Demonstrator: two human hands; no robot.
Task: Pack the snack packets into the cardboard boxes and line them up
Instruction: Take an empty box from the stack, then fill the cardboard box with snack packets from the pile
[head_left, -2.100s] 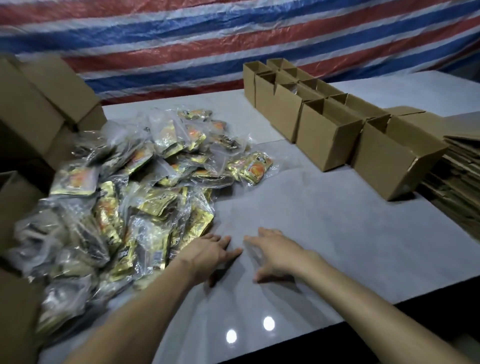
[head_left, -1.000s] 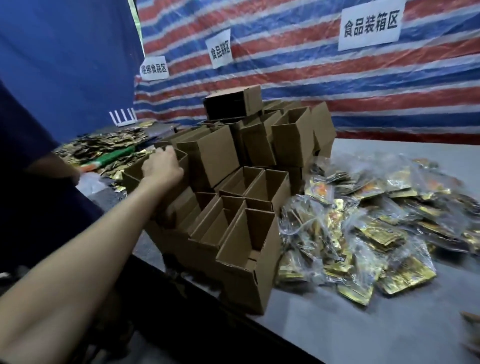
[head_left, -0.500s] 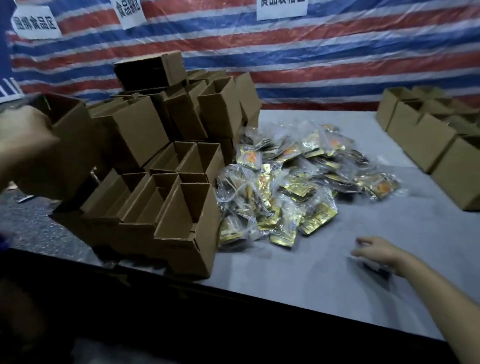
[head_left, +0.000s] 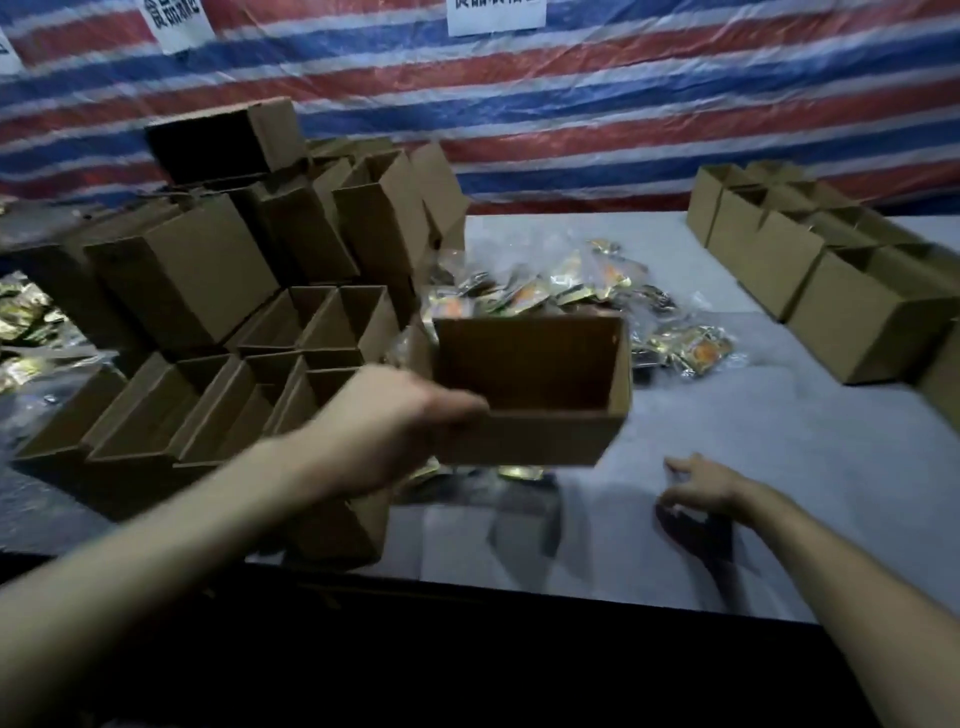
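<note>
- The left hand (head_left: 410, 431) gripped 1 empty cardboard box (head_left: 540, 441) by its near left corner. It held the box mouth-up in the air, just in front of the heap of snack packets (head_left: 680, 353).
- The right hand (head_left: 701, 480) hovered low over the grey surface (head_left: 779, 467), fingers loosely spread, holding nothing.
- A stack of empty boxes (head_left: 208, 280) stood at left, and a row of boxes (head_left: 857, 322) lined the far right.
- To go well, the box likely needed setting flat beside the heap, with the free hand steadying it before scooping packets.
</note>
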